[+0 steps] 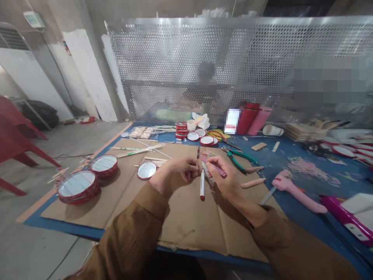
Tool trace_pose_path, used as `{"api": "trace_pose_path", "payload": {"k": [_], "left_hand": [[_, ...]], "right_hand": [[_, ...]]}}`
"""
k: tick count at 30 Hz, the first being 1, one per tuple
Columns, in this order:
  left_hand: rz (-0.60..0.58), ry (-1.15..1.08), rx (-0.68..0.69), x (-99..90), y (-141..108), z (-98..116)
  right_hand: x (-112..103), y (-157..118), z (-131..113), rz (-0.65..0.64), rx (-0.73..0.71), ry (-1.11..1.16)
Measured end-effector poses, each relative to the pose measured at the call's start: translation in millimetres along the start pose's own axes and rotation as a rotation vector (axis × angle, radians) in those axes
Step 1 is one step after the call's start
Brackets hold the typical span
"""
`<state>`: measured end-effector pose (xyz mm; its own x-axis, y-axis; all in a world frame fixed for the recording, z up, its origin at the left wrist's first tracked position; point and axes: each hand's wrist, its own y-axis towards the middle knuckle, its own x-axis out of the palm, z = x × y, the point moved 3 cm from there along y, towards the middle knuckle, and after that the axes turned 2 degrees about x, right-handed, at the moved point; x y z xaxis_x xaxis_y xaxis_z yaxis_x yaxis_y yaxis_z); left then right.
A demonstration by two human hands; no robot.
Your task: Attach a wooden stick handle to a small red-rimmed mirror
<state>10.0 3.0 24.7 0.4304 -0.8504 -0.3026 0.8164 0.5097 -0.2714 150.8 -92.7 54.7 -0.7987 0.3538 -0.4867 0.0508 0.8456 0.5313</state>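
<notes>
My left hand (188, 168) is closed, its fingertips pinching a small wooden piece (199, 166) over the cardboard. Close on its right, my right hand (225, 177) is wrapped round a slim pink-purple tool (219, 170); its working end is hidden near the left fingertips. Between the hands lies a white marker (202, 186) with a red cap end towards me. Beside it a pale, narrow strip runs under the right fingers, too unclear to name. Just beyond the hands are small coloured rubber bands (207, 153).
Cardboard (186, 229) covers the blue table. Red-rimmed drums (78, 187) stand left, a small round disc (146, 170) nearer. Green-handled pliers (236, 162), a pink glue gun (300, 192) and a magenta power strip (346, 217) lie right. A perforated metal screen (175, 58) rises behind.
</notes>
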Motion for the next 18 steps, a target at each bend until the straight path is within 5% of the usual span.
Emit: {"api": "trace_pose_path", "payload": {"k": [18], "left_hand": [[0.005, 0.003, 0.014, -0.2, -1.3, 0.3]], "right_hand": [[-2.2, 2.2, -9.3, -0.025, -0.068, -0.024]]}}
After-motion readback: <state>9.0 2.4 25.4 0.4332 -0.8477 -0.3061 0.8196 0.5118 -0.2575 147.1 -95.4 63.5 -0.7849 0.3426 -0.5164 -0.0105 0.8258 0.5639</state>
